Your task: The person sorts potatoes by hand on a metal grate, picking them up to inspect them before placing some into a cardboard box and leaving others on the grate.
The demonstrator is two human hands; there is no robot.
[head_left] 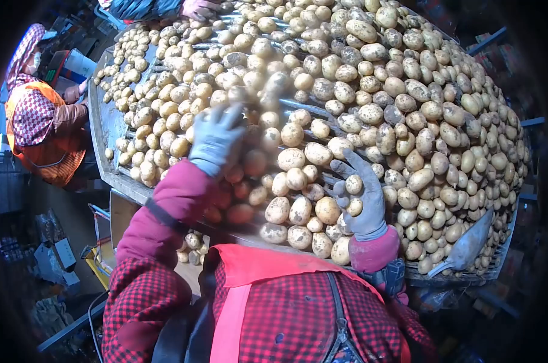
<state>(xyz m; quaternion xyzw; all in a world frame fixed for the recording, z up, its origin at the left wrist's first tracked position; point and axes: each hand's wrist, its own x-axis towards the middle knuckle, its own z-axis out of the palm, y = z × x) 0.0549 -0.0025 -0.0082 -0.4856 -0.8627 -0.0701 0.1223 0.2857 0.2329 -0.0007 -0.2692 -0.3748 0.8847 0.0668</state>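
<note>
My left hand (216, 136), in a grey-blue glove, reaches over the heap of potatoes (419, 121) with its fingers spread. The fingertips are blurred among the potatoes, and nothing shows gripped in them. To the right, my right hand (369, 202), in a dirty grey glove, curls around two small potatoes (353, 184), which sit against its palm and fingers. Larger soil-marked potatoes (300, 210) lie between the two hands, near the front edge.
The potatoes rest on a wide table with a raised metal edge (107, 172). A grey scoop-like object (470, 242) lies on them at the right. At the left stands a co-worker in an orange vest (44, 139); another person's gloved hand (199, 8) is at the far edge.
</note>
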